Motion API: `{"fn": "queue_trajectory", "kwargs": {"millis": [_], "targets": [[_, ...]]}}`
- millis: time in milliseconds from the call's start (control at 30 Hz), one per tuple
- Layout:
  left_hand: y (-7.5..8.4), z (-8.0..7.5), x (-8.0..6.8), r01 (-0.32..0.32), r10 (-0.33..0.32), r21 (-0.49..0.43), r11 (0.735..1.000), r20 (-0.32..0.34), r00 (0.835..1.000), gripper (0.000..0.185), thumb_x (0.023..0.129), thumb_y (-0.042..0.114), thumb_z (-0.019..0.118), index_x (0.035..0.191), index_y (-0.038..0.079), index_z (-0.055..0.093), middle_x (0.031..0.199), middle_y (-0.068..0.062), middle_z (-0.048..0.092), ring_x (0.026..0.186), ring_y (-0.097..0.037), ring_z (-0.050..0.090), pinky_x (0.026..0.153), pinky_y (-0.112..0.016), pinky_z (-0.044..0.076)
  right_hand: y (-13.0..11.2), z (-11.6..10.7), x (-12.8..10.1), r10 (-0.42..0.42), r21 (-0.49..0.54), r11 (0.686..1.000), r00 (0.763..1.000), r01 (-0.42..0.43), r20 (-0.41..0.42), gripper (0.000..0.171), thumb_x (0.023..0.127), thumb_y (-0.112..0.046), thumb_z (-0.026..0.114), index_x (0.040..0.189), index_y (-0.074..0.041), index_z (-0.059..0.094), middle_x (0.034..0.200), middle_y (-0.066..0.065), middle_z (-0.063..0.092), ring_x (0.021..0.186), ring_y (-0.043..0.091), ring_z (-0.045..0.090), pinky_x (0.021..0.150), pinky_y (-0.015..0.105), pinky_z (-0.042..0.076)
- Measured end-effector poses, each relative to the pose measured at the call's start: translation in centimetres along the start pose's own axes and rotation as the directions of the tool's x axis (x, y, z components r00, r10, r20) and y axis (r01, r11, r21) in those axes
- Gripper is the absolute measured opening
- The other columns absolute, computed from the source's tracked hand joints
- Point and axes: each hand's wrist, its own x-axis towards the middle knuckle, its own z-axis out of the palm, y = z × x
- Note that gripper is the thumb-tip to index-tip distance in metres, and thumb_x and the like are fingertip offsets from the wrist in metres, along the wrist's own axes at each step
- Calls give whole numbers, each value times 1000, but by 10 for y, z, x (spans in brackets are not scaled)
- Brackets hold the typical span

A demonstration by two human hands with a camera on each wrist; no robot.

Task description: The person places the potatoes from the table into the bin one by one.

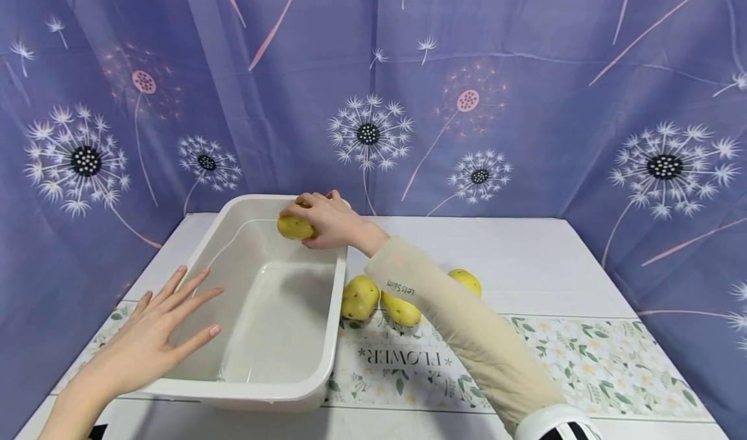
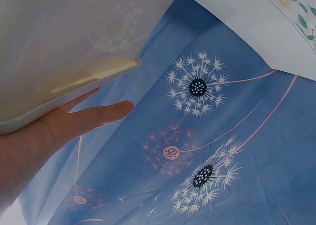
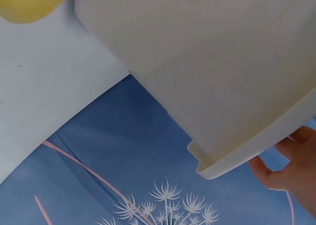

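A white plastic tub (image 1: 327,362) stands on the table, left of centre. My right hand (image 1: 327,223) reaches over its far right rim and grips a yellow potato (image 1: 294,227) above the tub's inside. My left hand (image 1: 154,333) lies with straight, spread fingers against the tub's near left rim. In the left wrist view my left fingers (image 2: 89,117) press flat under the tub wall (image 2: 59,47). In the right wrist view the tub (image 3: 222,62) fills the top and only fingertips (image 3: 291,165) show at the right edge.
Three more yellow potatoes (image 1: 359,297) (image 1: 400,309) (image 1: 465,280) lie on the table just right of the tub, partly behind my right forearm. A floral runner (image 1: 583,369) crosses the white table. A blue dandelion-print curtain (image 1: 525,103) closes in the back and both sides.
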Motion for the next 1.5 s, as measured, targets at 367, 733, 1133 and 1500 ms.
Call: {"fn": "queue_trajectory", "kwargs": {"millis": [367,733,1133,1500], "targets": [[0,0,0,-2,2,-1,1000,-8,1000,52,83,39,59,131,26,43,146,-10,29,140,-18,-4,97,-72,2,-1,3,2,-2,20,1000,1000,1,5,56,75,-34,66,127,-30,46,125,1,49,106,15,47,76,33,36],[0,0,0,2,-2,-3,1000,-2,1000,52,84,39,59,131,26,43,146,-8,28,140,-17,-5,96,-73,2,-2,5,4,5,13,1000,1000,-5,12,57,75,-35,67,127,-30,46,127,1,49,108,14,48,76,33,36],[0,0,0,3,-3,2,1000,1,1000,52,84,39,58,132,26,43,146,-7,28,140,-19,-3,96,-73,3,-1,3,2,17,-2,1000,1000,-17,18,57,75,-35,66,128,-29,46,128,-1,49,112,13,47,77,33,35],[0,0,1,6,-6,0,1000,9,1000,52,84,39,58,132,26,43,147,-6,26,140,-20,-4,95,-73,3,-1,-12,-1,-4,-27,1000,999,5,35,55,80,-36,63,130,-28,44,128,-3,47,114,13,43,82,34,33]]}}
